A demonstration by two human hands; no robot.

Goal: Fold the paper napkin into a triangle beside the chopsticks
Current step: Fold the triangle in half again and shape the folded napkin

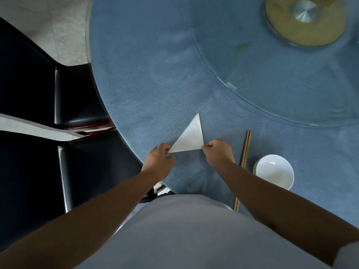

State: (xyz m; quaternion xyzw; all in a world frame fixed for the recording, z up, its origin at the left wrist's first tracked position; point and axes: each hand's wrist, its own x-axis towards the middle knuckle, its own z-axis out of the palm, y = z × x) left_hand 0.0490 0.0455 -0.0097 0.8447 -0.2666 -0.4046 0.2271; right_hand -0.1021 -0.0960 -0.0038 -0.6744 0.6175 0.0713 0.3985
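On blue surface (pixel 136 84), near edge: paper napkin (pixel 189 139) already triangle, lying flat, left of chopsticks (pixel 245 150). Left hand (pixel 160 159) pinches left corner; right hand (pixel 218 151) pinches right corner. Fold looks done; remaining: release, maybe nudge closer. White bowl (pixel 274 171) beyond chopsticks.

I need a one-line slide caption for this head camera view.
Both hands, left and right, pinch a triangular paper napkin beside chopsticks and a white bowl.

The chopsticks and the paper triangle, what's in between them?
The right hand, pinching the napkin's corner, sits between it and the chopsticks; farther up, only bare blue tablecloth, in the head view.
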